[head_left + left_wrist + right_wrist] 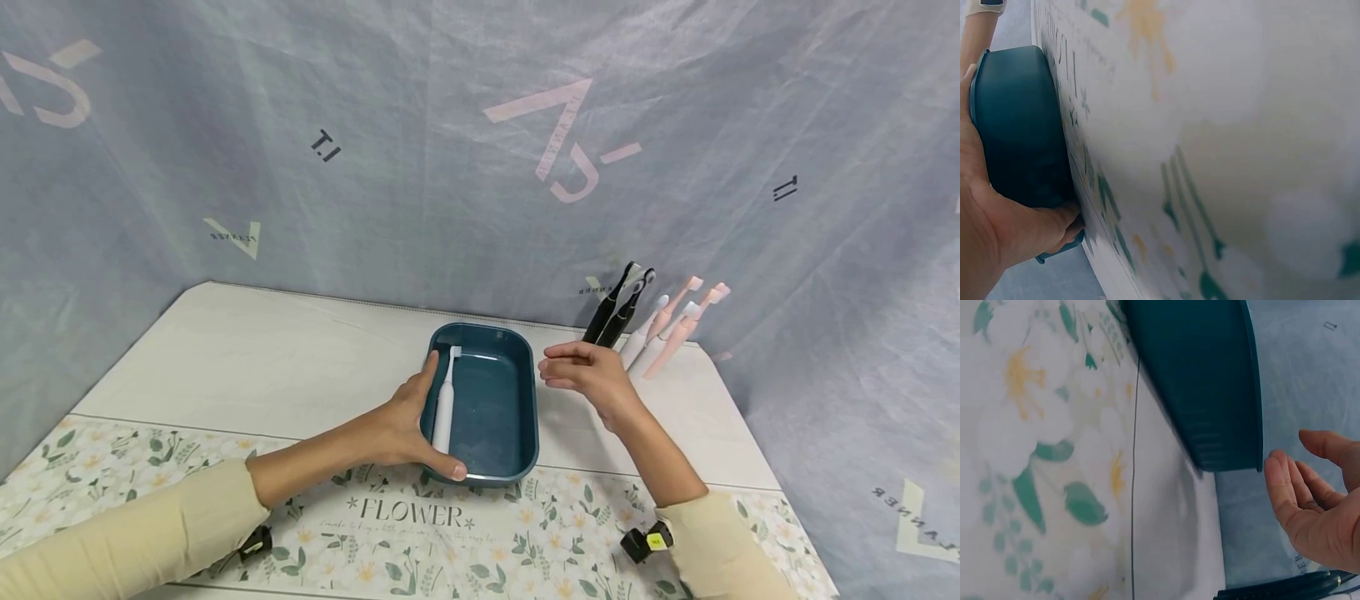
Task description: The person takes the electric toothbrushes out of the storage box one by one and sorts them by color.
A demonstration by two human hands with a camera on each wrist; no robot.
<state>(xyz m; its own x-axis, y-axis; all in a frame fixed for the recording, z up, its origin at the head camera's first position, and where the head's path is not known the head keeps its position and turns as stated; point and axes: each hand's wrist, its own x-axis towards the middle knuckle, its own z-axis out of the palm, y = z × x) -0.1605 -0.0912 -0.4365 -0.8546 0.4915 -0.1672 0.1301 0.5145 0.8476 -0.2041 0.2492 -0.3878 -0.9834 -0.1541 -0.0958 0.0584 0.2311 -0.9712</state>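
A dark teal rectangular tray stands on the table, with a white electric toothbrush lying lengthwise along its left inner side. My left hand grips the tray's left side, thumb at the near rim and fingers along the left wall. In the left wrist view, that hand wraps the tray's outer wall. Just right of the tray hovers my right hand, holding nothing, its fingers loosely bent. The right wrist view has this hand apart from the tray's wall.
Behind the right hand, several electric toothbrushes stand upright and slanted: black ones, white ones and pink ones. A floral mat covers the table's near part. Grey cloth hangs behind and at both sides.
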